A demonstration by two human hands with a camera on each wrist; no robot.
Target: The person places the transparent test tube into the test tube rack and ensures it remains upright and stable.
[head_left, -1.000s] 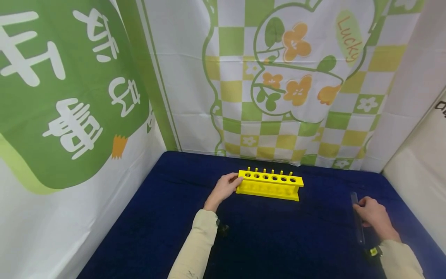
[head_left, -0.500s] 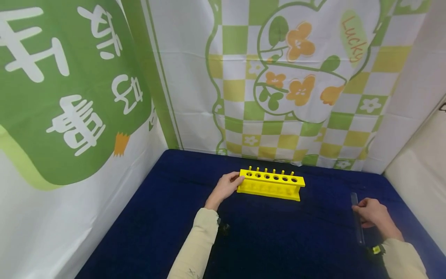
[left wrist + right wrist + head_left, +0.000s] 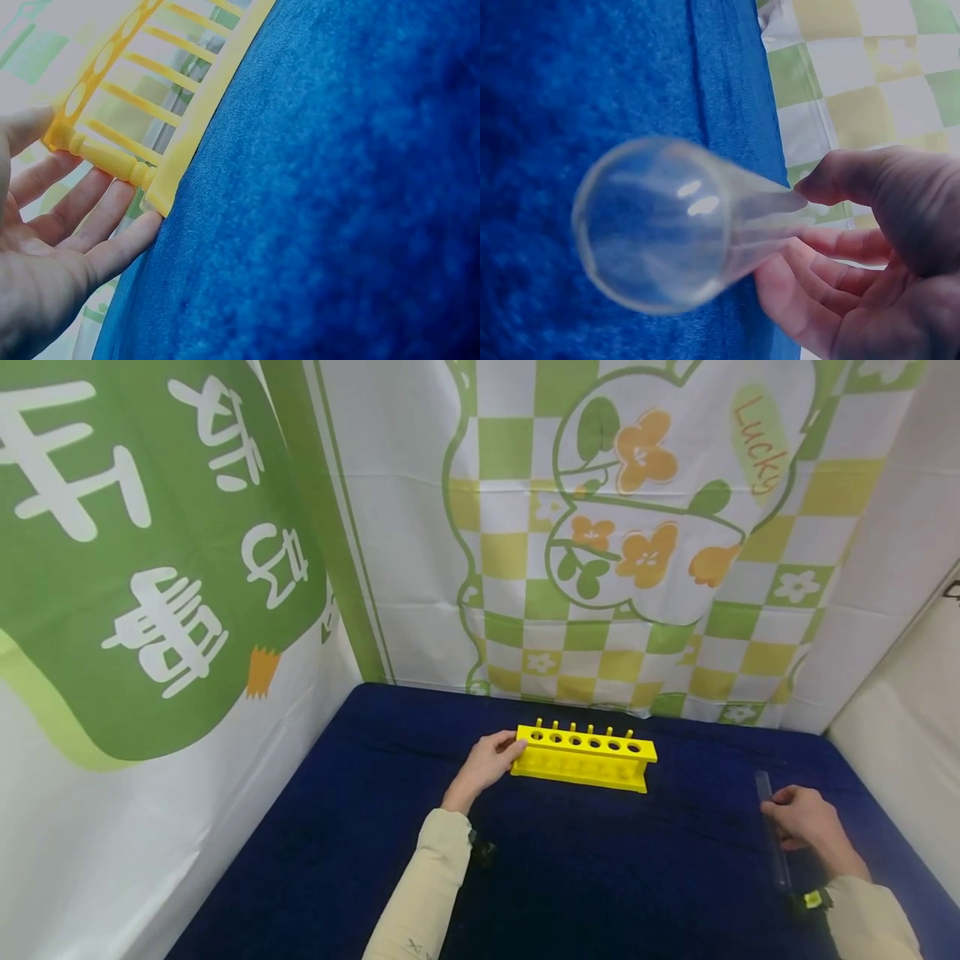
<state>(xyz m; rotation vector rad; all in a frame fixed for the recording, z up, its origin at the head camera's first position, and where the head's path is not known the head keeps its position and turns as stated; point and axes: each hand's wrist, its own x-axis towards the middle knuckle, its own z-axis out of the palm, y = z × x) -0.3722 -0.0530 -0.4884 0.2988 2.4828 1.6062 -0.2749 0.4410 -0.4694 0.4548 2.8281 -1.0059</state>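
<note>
A yellow test tube rack (image 3: 577,768) stands near the back of the table, with a row of round holes along its top and a row of upright pegs behind them. My left hand (image 3: 483,767) holds the rack's left end; in the left wrist view its thumb is at the top plate's corner and its fingertips meet the turned end post (image 3: 112,159). Off to the right, my right hand (image 3: 806,822) pinches a clear test tube (image 3: 772,843) between thumb and fingers. One round end of the tube (image 3: 652,225) faces the right wrist camera, and the tube looks see-through with nothing inside.
Dark blue cloth (image 3: 600,877) covers the table. Printed curtains enclose it: a green and white one (image 3: 225,610) on the left, a checkered one (image 3: 510,552) at the back, and a pale one (image 3: 907,718) on the right.
The lower end of the test tube has swung slightly right in the head view. The head view has shifted a little; the left hand keeps its place on the rack.
</note>
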